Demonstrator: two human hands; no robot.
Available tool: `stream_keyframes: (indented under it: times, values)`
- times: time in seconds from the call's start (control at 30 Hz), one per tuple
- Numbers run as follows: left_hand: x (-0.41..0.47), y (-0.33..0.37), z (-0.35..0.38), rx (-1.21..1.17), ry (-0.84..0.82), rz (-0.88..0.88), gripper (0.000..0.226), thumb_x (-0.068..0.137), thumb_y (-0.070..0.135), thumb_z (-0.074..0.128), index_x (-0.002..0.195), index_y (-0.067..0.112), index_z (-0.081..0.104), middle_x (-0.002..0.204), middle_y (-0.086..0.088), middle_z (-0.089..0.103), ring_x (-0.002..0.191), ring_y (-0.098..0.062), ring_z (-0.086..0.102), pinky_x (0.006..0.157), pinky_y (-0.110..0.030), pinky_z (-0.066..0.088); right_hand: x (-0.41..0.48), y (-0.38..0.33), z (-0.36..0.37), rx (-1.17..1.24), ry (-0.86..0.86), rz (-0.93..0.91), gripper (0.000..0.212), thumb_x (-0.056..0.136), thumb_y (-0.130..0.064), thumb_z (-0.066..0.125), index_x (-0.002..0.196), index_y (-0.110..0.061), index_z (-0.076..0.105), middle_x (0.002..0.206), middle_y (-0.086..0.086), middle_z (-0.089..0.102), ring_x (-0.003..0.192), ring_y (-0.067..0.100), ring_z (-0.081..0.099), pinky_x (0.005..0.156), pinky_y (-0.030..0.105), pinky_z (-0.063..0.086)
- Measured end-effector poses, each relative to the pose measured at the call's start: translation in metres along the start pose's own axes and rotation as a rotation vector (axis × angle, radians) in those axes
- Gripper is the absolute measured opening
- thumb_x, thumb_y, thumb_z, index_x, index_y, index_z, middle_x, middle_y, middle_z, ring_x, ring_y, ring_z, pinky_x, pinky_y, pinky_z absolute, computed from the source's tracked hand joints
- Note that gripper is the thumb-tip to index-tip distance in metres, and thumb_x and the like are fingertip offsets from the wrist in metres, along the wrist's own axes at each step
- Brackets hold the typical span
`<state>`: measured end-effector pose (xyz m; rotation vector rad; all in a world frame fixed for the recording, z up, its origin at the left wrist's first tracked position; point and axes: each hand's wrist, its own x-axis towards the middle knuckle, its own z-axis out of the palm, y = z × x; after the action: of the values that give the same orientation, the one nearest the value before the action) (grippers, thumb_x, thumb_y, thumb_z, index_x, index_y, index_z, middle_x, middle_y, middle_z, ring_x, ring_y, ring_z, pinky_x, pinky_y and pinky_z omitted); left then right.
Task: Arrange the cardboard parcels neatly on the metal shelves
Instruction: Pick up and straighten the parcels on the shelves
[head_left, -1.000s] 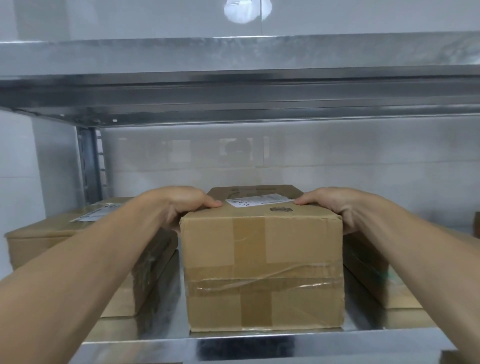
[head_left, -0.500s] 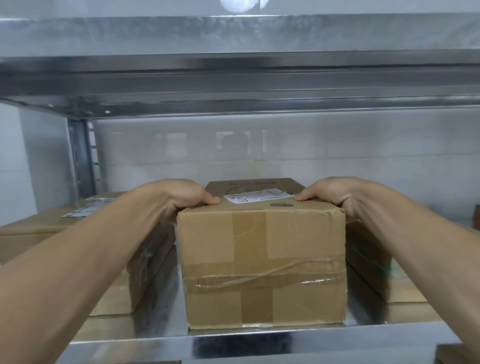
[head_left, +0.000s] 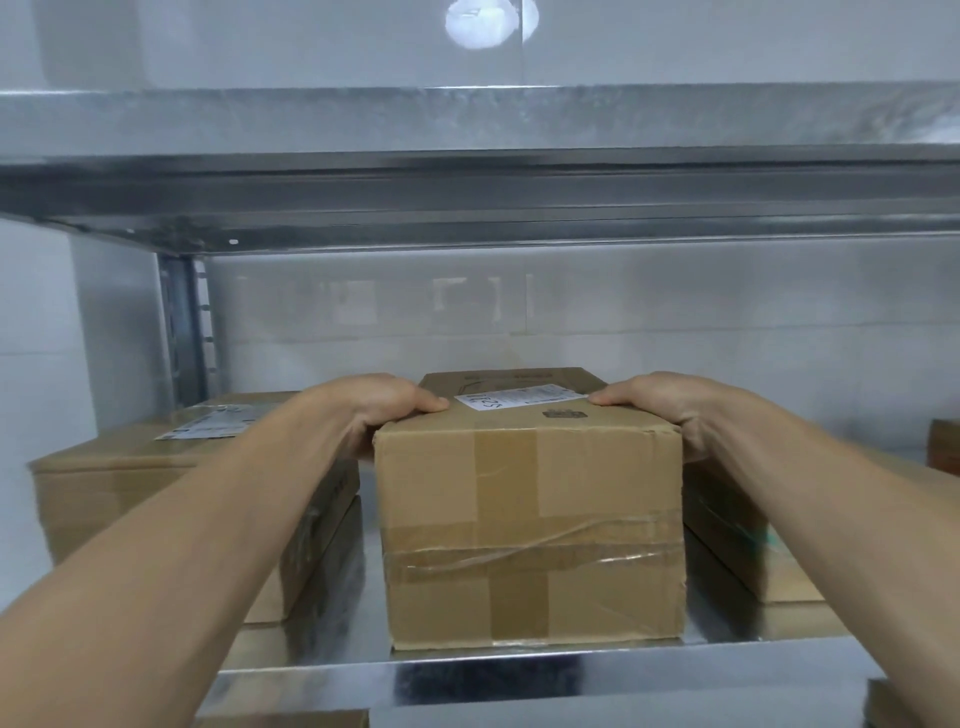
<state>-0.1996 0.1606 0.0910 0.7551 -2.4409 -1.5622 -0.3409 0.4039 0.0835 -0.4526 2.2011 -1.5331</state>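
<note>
Fingers of the left hand (head_left: 384, 410) and right hand (head_left: 660, 410) vanish behind the box (head_left: 530, 530) — only thumbs show. Its label (head_left: 519, 399) is unreadable. The right forearm (head_left: 831, 519) covers the right stack (head_left: 727, 530); a far-right box (head_left: 944, 447) is cut off.

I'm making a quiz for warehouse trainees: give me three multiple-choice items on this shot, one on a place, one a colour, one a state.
1. Where does the middle parcel stand?
A. On the floor.
B. On the metal shelf, between the left stack and the right stack.
C. Atop another parcel.

2. What colour is the label on top?
A. Red.
B. Green.
C. White.

3. What are the hands doing?
A. The left hand and right hand each grip a top side edge.
B. Only one touches it.
C. Both hang free.

Answers: 1B, its base rests on the shelf with stacks either side; 2C, the sticker is white with dark print; 3A, a thumb lies on top at each side.
</note>
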Motion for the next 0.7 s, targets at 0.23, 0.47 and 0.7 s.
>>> stream_keyframes:
  times: [0.23, 0.47, 0.7]
  values:
    - [-0.018, -0.003, -0.002, -0.004, 0.075, 0.090, 0.033, 0.097, 0.038, 0.066, 0.115, 0.011, 0.070, 0.115, -0.015, 0.074, 0.108, -0.033, 0.071, 0.102, -0.050, 0.051, -0.010, 0.001, -0.002, 0.065, 0.013, -0.101, 0.027, 0.097, -0.029, 0.068, 0.115, -0.009, 0.070, 0.097, 0.014, 0.077, 0.075, 0.025, 0.071, 0.074, 0.040, 0.059]
    - [-0.038, -0.008, -0.004, -0.139, 0.186, 0.233, 0.021, 0.093, 0.023, 0.072, 0.105, 0.006, 0.069, 0.107, -0.018, 0.075, 0.103, -0.037, 0.072, 0.098, -0.054, 0.052, -0.020, 0.004, 0.002, 0.167, 0.009, -0.294, 0.024, 0.100, -0.020, 0.063, 0.118, -0.004, 0.067, 0.100, 0.013, 0.079, 0.083, 0.023, 0.076, 0.076, 0.036, 0.059]
    - [-0.045, -0.024, 0.003, -0.338, 0.243, 0.366, 0.035, 0.085, 0.016, 0.080, 0.111, 0.015, 0.057, 0.104, -0.012, 0.074, 0.098, -0.034, 0.072, 0.094, -0.056, 0.056, -0.026, 0.016, 0.008, 0.287, -0.041, -0.441, 0.032, 0.102, -0.014, 0.059, 0.133, -0.022, 0.061, 0.110, 0.007, 0.078, 0.097, 0.024, 0.075, 0.081, 0.039, 0.061]
